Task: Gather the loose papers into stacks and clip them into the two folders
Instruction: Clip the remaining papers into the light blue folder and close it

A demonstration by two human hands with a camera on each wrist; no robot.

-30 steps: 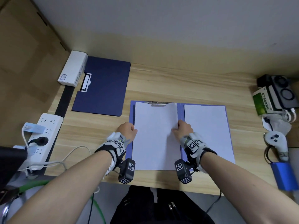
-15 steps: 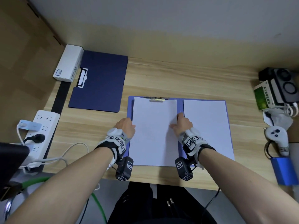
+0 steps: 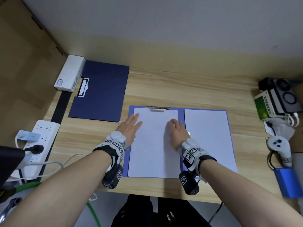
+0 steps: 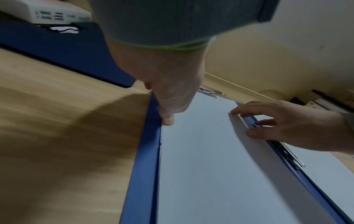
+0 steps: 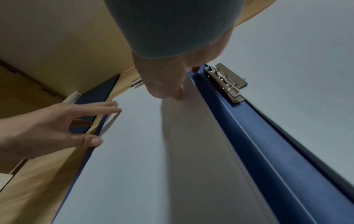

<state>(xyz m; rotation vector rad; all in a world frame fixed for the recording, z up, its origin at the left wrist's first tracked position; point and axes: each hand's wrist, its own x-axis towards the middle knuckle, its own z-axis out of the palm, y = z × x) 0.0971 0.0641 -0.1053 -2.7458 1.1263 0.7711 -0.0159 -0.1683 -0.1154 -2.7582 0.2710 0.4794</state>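
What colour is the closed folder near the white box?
Dark navy blue closed folder, clearest in the head view.

Right hand upper centre, fingertips on paper stack; left hand at left edge — metal clip upper right.

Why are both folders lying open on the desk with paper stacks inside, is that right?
Not quite. Only the light blue folder lies open, with a paper stack on each half and both hands on the left one. The dark blue folder at the back left is closed, as the head view shows.
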